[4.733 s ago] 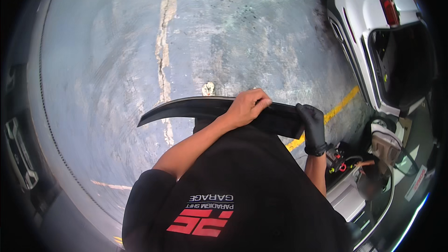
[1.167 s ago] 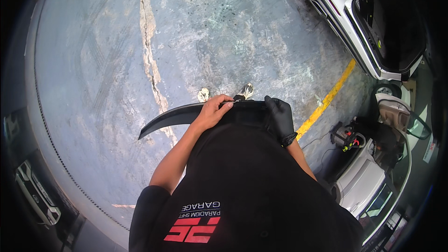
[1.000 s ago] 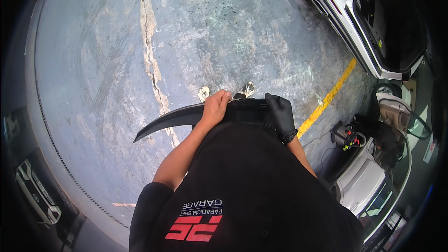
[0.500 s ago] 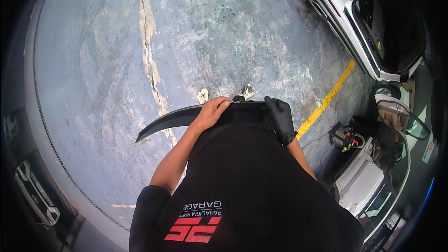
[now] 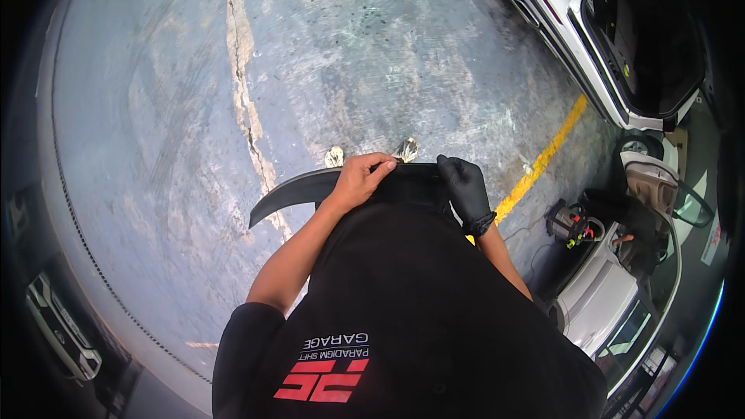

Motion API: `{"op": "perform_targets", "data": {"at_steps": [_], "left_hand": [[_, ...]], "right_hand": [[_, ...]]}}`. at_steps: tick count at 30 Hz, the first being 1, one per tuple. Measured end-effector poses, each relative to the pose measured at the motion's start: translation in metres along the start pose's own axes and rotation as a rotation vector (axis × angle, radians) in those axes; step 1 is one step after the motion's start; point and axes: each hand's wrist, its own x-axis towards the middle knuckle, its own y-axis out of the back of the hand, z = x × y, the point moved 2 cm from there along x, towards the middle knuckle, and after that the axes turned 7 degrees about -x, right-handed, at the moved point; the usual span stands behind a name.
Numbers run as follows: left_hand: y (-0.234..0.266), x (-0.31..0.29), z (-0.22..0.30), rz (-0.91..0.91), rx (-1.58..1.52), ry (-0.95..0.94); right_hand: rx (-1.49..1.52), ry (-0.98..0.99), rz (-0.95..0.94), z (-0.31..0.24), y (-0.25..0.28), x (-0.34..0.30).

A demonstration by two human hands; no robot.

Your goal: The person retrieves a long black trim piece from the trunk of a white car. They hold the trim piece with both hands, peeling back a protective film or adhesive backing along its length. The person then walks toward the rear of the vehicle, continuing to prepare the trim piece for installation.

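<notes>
A long, glossy black curved trim piece (image 5: 289, 191) lies across the front of my body, its pointed end curving down toward the left. My bare left hand (image 5: 362, 180) is closed on its upper edge near the middle, thumb and fingers pinching the rim. In a black glove, my right hand (image 5: 464, 188) grips the same piece farther right, fingers wrapped over it. The right end of the piece is hidden behind that hand and my black shirt.
My shoes (image 5: 334, 157) stand on worn grey-blue concrete, with a long crack (image 5: 242, 93) to the left. A yellow line (image 5: 543, 164) runs at right. White cars (image 5: 559, 8) stand at right, by a vacuum-like machine (image 5: 570, 223) and a person (image 5: 640, 233) at an open car door.
The trim piece has shifted right, and its pointed left end has come in closer and slightly up. My left hand has slid a little to the right with it; the right hand has barely moved.
</notes>
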Motion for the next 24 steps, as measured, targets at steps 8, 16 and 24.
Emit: {"op": "perform_targets", "data": {"at_steps": [8, 16, 24], "left_hand": [[0.008, 0.015, -0.013, 0.327, 0.212, -0.035], [0.033, 0.016, -0.023, 0.243, -0.107, 0.089], [0.036, 0.011, 0.023, -0.214, -0.055, -0.012]], "right_hand": [[0.145, -0.119, 0.016, -0.003, 0.009, -0.001], [0.148, -0.001, 0.009, 0.011, 0.019, 0.006], [0.148, 0.021, -0.053, -0.018, 0.047, 0.024]]}}
